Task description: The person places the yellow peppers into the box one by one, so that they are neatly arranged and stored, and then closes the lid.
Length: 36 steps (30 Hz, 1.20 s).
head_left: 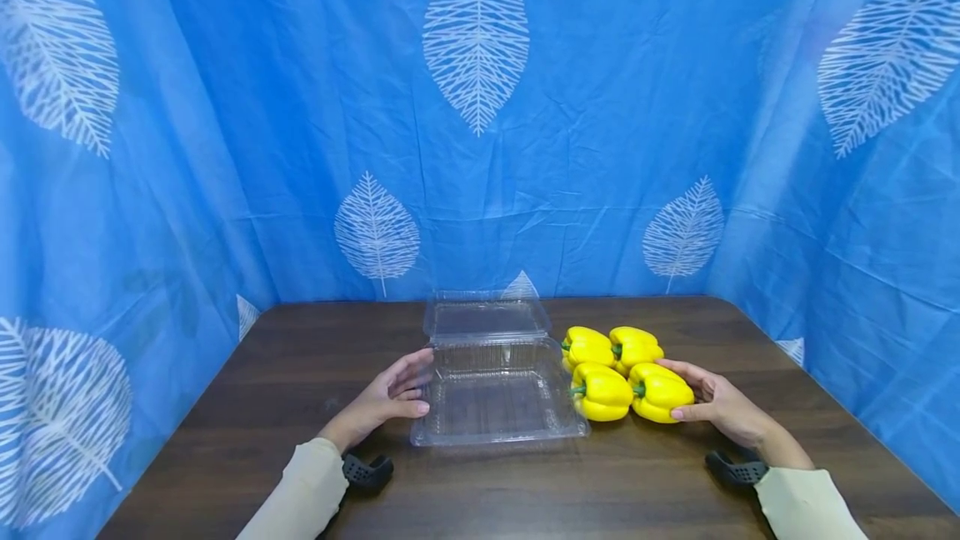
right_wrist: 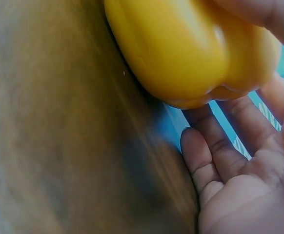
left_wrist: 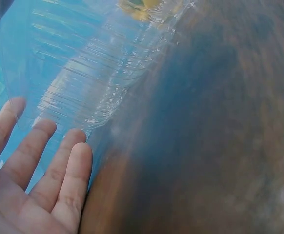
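An open clear plastic clamshell container (head_left: 498, 438) lies on the table, its lid (head_left: 487, 319) folded back behind the base. Along its left side is my left hand (head_left: 390, 394), fingers extended and spread beside the clear wall (left_wrist: 78, 73); whether the fingertips touch it I cannot tell. To the container's right sit several yellow bell peppers in two rows. My right hand (head_left: 723, 407) holds the front-right bell pepper (head_left: 662, 392) at its right end, thumb on the near side and fingers round the far side. In the right wrist view this pepper (right_wrist: 181, 53) partly hides the fingertips.
The front-left pepper (head_left: 602, 392) stands close to the container's right rim. Two more peppers, the back-left one (head_left: 587, 348) and the back-right one (head_left: 636, 348), sit behind. Blue curtains (head_left: 480, 190) with white leaf prints enclose the brown wooden table (head_left: 480, 498).
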Each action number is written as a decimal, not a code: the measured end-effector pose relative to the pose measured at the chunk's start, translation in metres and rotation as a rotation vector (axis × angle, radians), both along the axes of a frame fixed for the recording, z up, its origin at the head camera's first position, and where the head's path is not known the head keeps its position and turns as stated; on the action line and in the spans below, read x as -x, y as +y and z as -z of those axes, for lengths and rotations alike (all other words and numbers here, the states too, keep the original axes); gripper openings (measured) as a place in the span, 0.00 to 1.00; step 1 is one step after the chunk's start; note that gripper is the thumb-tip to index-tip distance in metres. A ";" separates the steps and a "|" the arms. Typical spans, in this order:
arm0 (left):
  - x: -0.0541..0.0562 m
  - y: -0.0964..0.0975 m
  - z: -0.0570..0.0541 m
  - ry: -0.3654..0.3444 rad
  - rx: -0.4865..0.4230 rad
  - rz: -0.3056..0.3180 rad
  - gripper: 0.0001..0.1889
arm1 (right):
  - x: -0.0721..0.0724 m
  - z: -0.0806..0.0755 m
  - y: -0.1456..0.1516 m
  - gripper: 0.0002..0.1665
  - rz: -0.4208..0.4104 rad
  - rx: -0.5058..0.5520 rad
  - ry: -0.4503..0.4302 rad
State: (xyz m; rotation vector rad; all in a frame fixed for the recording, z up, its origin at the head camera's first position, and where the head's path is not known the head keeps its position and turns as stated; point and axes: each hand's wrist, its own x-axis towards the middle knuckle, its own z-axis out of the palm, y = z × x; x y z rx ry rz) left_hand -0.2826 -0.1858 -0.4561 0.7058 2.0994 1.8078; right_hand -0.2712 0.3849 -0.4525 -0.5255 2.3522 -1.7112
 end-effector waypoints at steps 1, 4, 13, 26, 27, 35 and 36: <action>0.000 0.000 -0.001 0.001 0.000 -0.001 0.48 | 0.000 0.000 -0.001 0.45 0.003 0.001 -0.001; 0.000 0.000 -0.002 -0.006 0.006 -0.008 0.47 | -0.001 -0.001 -0.002 0.46 0.008 0.006 -0.003; -0.001 0.003 -0.002 -0.026 0.020 -0.042 0.48 | -0.001 -0.002 0.000 0.42 0.025 0.012 0.006; 0.000 0.004 -0.002 -0.027 0.002 -0.050 0.47 | -0.003 -0.002 0.009 0.39 -0.036 0.138 0.022; 0.000 0.004 -0.003 -0.027 -0.001 -0.051 0.47 | -0.003 -0.003 0.009 0.40 -0.043 0.150 0.022; 0.002 0.001 -0.004 -0.024 0.015 -0.065 0.47 | -0.002 -0.010 0.007 0.40 -0.023 0.168 0.051; 0.002 0.001 -0.003 -0.025 0.013 -0.065 0.47 | -0.002 -0.011 0.006 0.40 -0.020 0.171 0.054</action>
